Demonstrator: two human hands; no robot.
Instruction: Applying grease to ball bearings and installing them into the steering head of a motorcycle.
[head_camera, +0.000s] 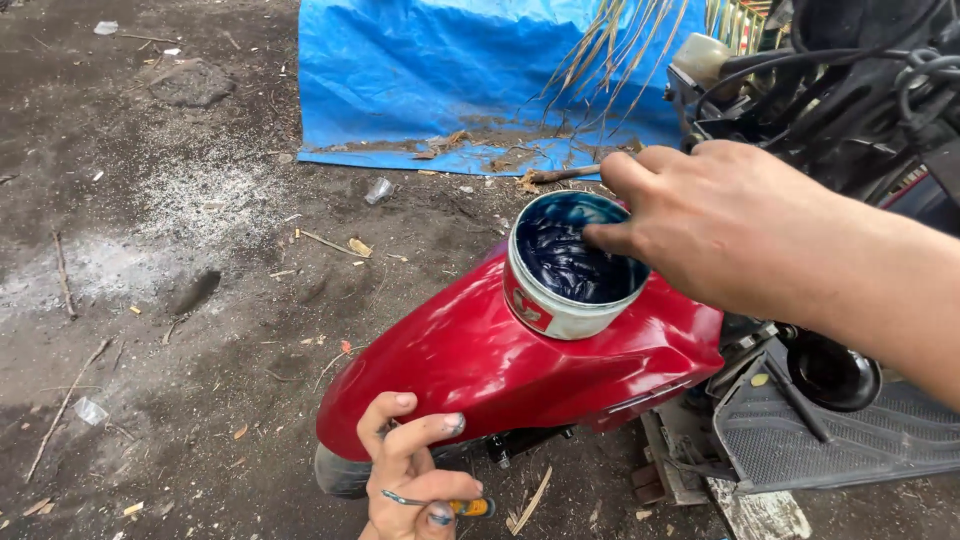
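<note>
An open round tin (560, 300) of dark blue grease sits on top of a glossy red motorbike front fender (480, 370). My right hand (720, 220) reaches in from the right, its fingertips dipped into the grease. Below the fender's front edge, my left hand (415, 475) is curled around a small screwdriver (465, 507) with a yellow handle; its index finger is raised and smeared with dark grease near the fender's lower rim.
Bare dirt ground with twigs, ash and litter spreads to the left. A blue tarp (450, 80) lies at the back. The motorbike's black cables and body (850, 90) and its grey footboard (830, 430) are at the right.
</note>
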